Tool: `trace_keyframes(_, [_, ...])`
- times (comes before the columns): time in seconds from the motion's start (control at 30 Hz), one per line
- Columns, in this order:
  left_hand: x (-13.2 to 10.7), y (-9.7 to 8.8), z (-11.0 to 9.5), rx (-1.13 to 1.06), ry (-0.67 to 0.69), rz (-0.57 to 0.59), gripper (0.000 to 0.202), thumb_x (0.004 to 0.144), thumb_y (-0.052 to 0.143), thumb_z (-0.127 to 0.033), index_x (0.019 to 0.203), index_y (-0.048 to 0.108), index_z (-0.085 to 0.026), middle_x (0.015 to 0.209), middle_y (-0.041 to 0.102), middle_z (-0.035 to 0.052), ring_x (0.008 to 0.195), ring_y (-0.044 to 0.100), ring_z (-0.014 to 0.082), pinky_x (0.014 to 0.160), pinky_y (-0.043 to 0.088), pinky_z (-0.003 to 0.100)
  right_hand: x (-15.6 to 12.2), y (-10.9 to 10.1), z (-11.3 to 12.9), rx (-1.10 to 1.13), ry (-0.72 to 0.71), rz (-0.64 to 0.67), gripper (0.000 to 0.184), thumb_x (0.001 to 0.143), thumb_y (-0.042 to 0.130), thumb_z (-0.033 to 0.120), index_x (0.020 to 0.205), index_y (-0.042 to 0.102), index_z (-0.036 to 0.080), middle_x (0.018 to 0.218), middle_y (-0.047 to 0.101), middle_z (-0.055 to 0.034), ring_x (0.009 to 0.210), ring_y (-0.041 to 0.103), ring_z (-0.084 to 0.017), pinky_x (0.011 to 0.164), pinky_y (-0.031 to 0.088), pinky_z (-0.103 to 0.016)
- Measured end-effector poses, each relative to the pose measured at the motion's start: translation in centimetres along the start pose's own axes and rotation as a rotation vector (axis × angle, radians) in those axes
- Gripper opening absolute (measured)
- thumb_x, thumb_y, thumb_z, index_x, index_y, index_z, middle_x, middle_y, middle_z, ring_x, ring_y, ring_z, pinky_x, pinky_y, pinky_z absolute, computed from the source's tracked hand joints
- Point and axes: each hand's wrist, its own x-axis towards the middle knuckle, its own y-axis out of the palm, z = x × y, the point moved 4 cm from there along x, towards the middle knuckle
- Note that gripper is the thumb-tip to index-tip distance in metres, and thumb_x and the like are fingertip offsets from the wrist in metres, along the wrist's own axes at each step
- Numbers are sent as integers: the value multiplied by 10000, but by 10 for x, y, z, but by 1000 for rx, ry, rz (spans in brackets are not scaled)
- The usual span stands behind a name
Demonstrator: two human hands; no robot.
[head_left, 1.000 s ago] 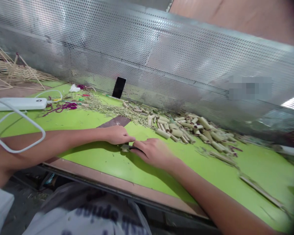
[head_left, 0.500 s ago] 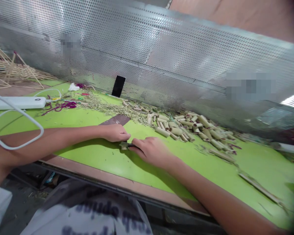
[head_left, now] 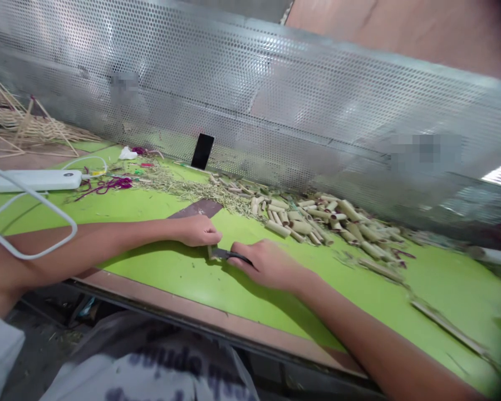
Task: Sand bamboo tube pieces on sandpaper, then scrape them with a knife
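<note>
So, right hand (head_left: 267, 264) has eased back from left hand (head_left: 198, 231); its grip is clamped on a dark-handled knife (head_left: 229, 255), whose blade meets a short bamboo piece (head_left: 211, 252) at the left fingertips. Left grip unclear. A dark flat sheet (head_left: 198, 209) lies just beyond, near a bamboo tube pile (head_left: 304, 220) on the green table (head_left: 150, 206).

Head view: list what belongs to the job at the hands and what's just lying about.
In the job: left hand on short cane piece; right hand holding dark-handled knife; cut cane tubes.
Lying about: upright black phone; white power bank; purple cord.
</note>
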Motion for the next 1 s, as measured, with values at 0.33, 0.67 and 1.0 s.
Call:
trace_keyframes(0.33, [0, 1, -5, 83, 78, -51, 368, 899, 415, -226, 555, 285, -207, 443, 261, -24, 469, 231, 154, 553, 134, 357, 10, -4, 17, -54, 17, -55, 343, 1066, 384, 423, 1001, 625, 187, 660, 659, -33, 532, 512, -169, 548, 182, -309])
trace_keyframes(0.67, [-1, 1, 0, 120, 109, -56, 424, 935, 424, -200, 532, 292, -209, 425, 296, -29, 444, 250, 147, 545, 169, 348, 0, -2, 0, 19, -3, 2, 371, 1066, 340, 434, 955, 605, 200, 624, 605, -23, 538, 487, -176, 548, 190, -298])
trace_keyframes(1.0, [-1, 3, 0, 137, 154, -80, 431, 918, 435, -147, 516, 294, -212, 411, 311, -22, 437, 236, 155, 552, 168, 356, 12, -5, 19, -72, 23, 5, 353, 1068, 364, 431, 1027, 606, 177, 671, 665, -49, 526, 507, -179, 536, 162, -315])
